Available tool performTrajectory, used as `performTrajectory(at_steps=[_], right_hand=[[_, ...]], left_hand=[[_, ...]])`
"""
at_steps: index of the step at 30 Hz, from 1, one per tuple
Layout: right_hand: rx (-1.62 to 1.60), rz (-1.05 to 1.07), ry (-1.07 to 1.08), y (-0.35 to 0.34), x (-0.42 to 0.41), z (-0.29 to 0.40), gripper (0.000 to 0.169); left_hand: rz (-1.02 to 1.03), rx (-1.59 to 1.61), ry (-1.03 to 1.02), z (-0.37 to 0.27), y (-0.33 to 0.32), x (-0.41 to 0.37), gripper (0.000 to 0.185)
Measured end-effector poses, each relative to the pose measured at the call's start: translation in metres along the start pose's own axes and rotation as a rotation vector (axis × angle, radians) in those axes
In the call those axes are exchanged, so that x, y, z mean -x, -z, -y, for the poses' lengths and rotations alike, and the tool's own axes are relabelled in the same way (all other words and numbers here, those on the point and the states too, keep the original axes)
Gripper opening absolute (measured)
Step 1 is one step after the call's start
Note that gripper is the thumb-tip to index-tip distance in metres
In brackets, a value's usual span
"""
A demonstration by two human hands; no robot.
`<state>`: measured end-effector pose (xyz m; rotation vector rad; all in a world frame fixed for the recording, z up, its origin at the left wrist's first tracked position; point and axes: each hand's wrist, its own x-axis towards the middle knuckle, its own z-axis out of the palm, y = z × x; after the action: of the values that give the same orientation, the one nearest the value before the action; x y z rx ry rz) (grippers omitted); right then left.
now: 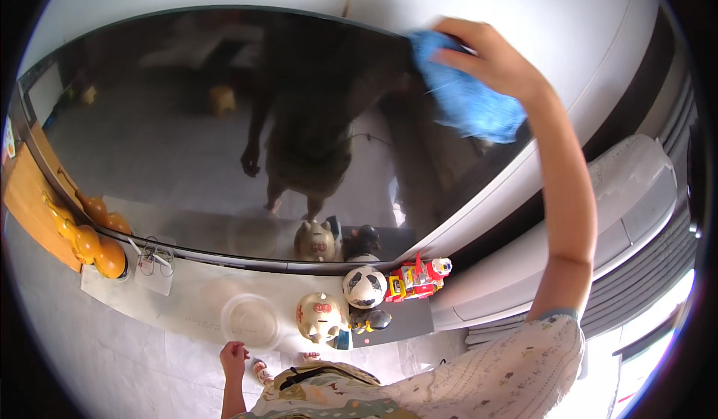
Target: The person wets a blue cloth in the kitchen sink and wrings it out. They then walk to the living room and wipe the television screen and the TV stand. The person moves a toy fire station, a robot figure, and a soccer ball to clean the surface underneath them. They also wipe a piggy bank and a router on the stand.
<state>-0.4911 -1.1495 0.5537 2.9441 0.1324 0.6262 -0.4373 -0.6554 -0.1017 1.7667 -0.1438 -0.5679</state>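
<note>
My right hand (489, 54) grips a blue cloth (468, 99) at the upper right corner of a large black television screen (185, 138). The cloth hangs down over the screen's right edge, and the hand is slightly blurred. Low in front of my body, my left hand (233, 358) has loosely curled fingers with nothing visible in them. Nearest to it on the cabinet top (193, 293) is a round translucent plastic container (251, 322). My dark reflection shows in the screen.
Below the screen stand a gold piggy bank (320, 318), a black-and-white ball (364, 287), a dark figurine (373, 321) and a red and yellow toy robot (419, 280). To the left are orange gourds (98, 253) and a white router (152, 270). A white air conditioner (634, 194) stands right.
</note>
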Motion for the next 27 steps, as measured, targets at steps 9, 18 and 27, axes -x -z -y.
performTrajectory(at_steps=[9,18,27], right_hand=[[-0.028,-0.164,-0.002,-0.005,0.049,-0.039,0.035],[-0.26,-0.216,-0.313,0.033,0.165,-0.113,0.017],[-0.054,-0.188,-0.055,-0.008,0.026,-0.006,0.018]], left_hand=[[0.21,-0.043,-0.091,-0.055,-0.092,-0.001,0.007],[0.158,-0.217,0.003,-0.036,-0.073,0.032,0.01],[0.152,-0.172,-0.063,-0.018,-0.047,0.013,0.009]])
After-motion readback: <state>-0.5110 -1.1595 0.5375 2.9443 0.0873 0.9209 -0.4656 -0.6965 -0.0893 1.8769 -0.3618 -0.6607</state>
